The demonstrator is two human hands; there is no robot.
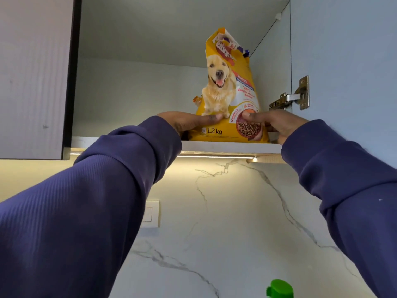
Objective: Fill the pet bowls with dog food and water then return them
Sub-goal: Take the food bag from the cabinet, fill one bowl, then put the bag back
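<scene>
Yellow dog food bag point(227, 87) with golden dog print; navy ribbed sleeves point(90, 201); white grey-veined marble backsplash point(225, 222); green cap point(280, 289).

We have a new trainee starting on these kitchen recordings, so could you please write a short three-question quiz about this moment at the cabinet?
1. True or false: the dog food bag lies flat on the cabinet shelf.
2. Which hands touch the bag? A) left only B) right only C) both
3. Fill in: the weight printed near the bag's bottom is ___ kg.

Key
1. False: it stands upright, its top crumpled.
2. C: the left hand holds its lower left side and the right hand its lower right.
3. 1.2
</scene>
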